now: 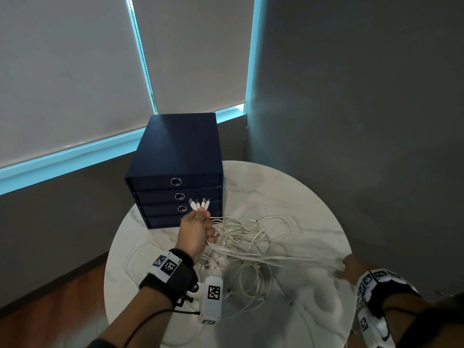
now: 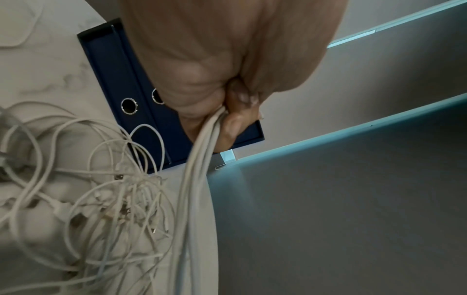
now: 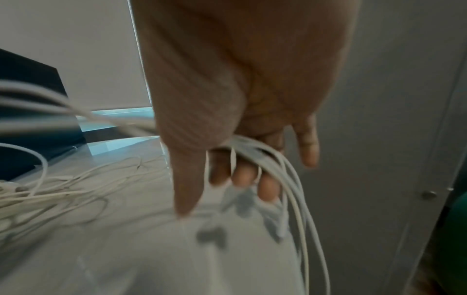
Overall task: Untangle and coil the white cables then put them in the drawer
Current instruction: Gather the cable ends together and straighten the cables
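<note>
In the head view, the left hand [image 1: 197,232] fists thin white cables [image 1: 251,237] just below their plug ends [image 1: 199,204], before the blue drawer box [image 1: 175,146]; the rest lie tangled on the table [image 1: 288,187]. The left wrist view shows the cables [image 2: 197,159] limp and light, likely to snag, so they are best gripped near the plugs. In the right wrist view, the right hand [image 3: 240,79] carries draped cables [image 3: 298,189] across loose, nearly straight fingers [image 3: 242,175].

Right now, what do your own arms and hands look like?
Both hands are bare. The left hand has a black fabric wrist strap with a white band of black square markers, a white boxy camera unit bearing another marker, and a thin black cable along the forearm. The right hand wears a matching black strap and white marker band.
</note>
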`<state>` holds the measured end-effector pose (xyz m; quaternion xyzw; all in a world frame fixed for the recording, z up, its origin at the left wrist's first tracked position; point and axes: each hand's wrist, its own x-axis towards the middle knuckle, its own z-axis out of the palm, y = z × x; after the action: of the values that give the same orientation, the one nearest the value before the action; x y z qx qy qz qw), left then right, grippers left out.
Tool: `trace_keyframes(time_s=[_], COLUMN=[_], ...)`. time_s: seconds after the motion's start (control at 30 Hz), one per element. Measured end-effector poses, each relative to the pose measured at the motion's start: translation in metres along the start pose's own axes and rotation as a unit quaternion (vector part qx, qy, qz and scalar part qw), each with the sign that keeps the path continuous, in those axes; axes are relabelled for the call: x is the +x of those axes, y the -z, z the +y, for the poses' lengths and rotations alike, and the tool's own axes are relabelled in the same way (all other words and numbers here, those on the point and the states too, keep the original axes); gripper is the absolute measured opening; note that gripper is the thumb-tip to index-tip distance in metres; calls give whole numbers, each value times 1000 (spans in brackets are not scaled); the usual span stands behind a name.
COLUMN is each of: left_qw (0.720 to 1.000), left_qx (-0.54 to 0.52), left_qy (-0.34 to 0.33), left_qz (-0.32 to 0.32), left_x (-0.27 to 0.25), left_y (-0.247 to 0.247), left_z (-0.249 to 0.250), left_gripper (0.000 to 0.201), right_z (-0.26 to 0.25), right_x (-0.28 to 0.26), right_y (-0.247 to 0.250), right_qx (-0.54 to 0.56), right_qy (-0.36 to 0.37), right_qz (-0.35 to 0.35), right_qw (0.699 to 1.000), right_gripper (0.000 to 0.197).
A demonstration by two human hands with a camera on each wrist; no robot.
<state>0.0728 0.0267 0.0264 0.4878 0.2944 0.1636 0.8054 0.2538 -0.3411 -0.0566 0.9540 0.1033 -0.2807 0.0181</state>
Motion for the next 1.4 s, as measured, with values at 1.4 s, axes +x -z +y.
trace_keyframes(time_s=[1.4], left_qw=[998], left_qx=[58], left_qy=[-18], left_qz=[11], left_x=[9], left_y=[-1], left_z=[-18], left_gripper=[31], right_z=[-261], right_x=[-10], right_y=[98], right_qx=[534], right_qy=[233], right_qz=[185], right_qw=[791], right_gripper=[18])
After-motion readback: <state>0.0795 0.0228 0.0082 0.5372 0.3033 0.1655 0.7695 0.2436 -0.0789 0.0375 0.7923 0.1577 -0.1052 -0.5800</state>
